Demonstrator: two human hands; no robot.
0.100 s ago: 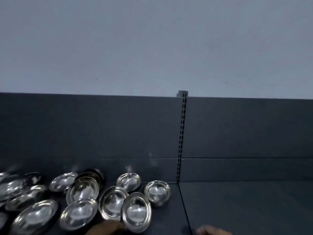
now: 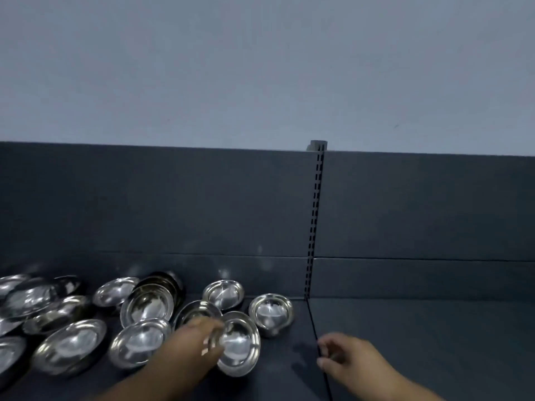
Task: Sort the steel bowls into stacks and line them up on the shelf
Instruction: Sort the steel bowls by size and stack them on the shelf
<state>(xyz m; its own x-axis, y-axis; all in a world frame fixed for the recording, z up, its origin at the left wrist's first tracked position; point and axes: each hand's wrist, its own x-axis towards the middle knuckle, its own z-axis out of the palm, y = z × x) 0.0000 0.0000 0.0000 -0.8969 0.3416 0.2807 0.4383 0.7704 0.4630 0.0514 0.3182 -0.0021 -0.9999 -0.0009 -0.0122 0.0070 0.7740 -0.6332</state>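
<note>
I see the left hand (image 2: 197, 340) on a steel bowl (image 2: 240, 347)
Its fingers clamp the tilted rim - the right hand (image 2: 347, 360) hovers over the shelf (image 2: 419, 342), fingers loosely curled, holding nothing.

A dark slotted post (image 2: 315, 221) stands upright before me. Dark grey back panels (image 2: 159, 204) spread to both sides of it, and a plain pale wall (image 2: 260, 68) rises above its top.

Shop: dark display shelf (image 2: 405, 342), slotted upright (image 2: 315, 212), steel bowls (image 2: 272, 311).
</note>
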